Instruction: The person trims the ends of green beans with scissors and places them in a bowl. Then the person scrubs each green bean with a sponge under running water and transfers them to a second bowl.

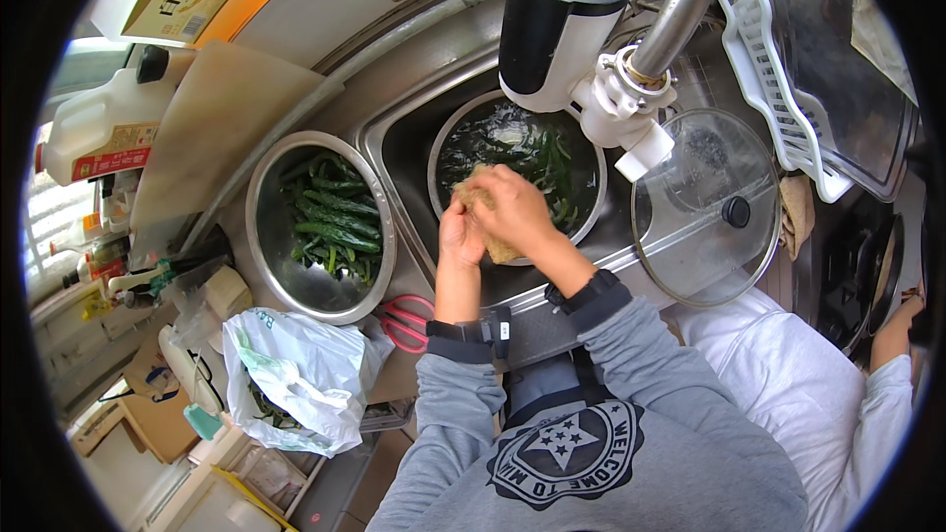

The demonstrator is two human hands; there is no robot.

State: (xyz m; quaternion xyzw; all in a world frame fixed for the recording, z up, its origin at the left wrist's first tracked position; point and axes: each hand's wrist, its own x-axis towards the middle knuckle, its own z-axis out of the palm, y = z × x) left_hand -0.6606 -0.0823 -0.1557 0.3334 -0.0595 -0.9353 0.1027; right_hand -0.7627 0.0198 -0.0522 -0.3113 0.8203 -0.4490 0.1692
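Note:
Over the near rim of a metal bowl [600, 185] in the sink, my left hand [461, 235] and my right hand [514, 208] come together on a tan, rough-textured cloth or scrubber [503, 250]. Something long and mostly covered may lie inside it; I cannot tell. Water and green cucumber-like vegetables [553, 162] fill part of that bowl. Left of the sink, a second metal bowl [260, 236] holds several bumpy cucumbers [336, 218] among thinner green pods or peppers [332, 260].
A faucet with a white filter [565, 29] overhangs the sink's right side. Beside it lies a glass lid [695, 236]. Red-handled scissors [406, 321] and a white plastic bag [303, 377] lie at the near left. Another person's arm [896, 332] shows at the far right.

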